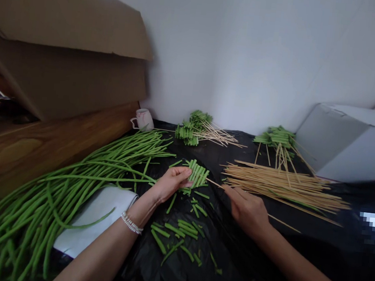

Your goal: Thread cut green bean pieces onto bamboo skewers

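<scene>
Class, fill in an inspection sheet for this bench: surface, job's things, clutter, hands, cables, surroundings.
Surface: crumpled black plastic sheet.
Job's things: bean row; skewer, its tip at the row; cut pieces loose near the hands; skewer pile at right; long beans at left.
Clutter: white board under the left forearm; mug; loaded skewers in two heaps by the wall.
Hands: left hand pinches the bean row; right hand grips the skewer.
Cables: nothing seen.
Surroundings: cardboard box at left; white box at right; white wall behind.
</scene>
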Demonstrator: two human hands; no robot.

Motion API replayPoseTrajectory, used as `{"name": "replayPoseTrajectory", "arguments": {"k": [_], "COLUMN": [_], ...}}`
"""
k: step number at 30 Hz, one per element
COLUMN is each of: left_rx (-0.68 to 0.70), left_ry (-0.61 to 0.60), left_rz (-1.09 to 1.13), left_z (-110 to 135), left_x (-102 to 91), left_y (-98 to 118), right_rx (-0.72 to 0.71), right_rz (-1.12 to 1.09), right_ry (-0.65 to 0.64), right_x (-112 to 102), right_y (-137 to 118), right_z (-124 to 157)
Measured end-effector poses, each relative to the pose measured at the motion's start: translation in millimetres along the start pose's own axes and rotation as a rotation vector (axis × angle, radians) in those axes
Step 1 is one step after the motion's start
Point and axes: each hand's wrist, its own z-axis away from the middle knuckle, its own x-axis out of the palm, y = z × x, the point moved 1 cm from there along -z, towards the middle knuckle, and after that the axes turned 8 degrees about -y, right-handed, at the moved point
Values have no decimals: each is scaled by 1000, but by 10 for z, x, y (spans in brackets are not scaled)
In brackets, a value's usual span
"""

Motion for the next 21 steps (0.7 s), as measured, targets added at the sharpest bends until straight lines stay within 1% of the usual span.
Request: {"name": "replayPoseTrajectory", "arguments": {"k": [3,5,7,8,11,13,15,18,21], "left_rx": [-8,3,33,57,149,206,246,288,336], "left_ry": [-4,-26,-13,18,166,268,343,392,424], "left_rz": [-2,-55,-96,-92,-10,59,108,149,173], "left_z": [-6,-10,-17,-22,-43,-55,-64,-72,-70], "left_x": [25,27,-4,-32,-149,-221,-266,-283,-269], "left_y": [-15,-5,27,50,125,163,180,183,188], "right_rx": [18,19,2,-3,31,66,73,85,143], "right_rz": [15,29,52,72,160,215,255,321,371], "right_ry": [11,11,5,2,-22,-56,-92,-119,-109], "right_x": [0,0,-4,-9,-42,-77,-117,-174,-216], "right_y": [24,46,85,115,243,333,392,406,382], "right_z": [-19,-31,-40,-43,-56,-71,-91,-120,-139]}}
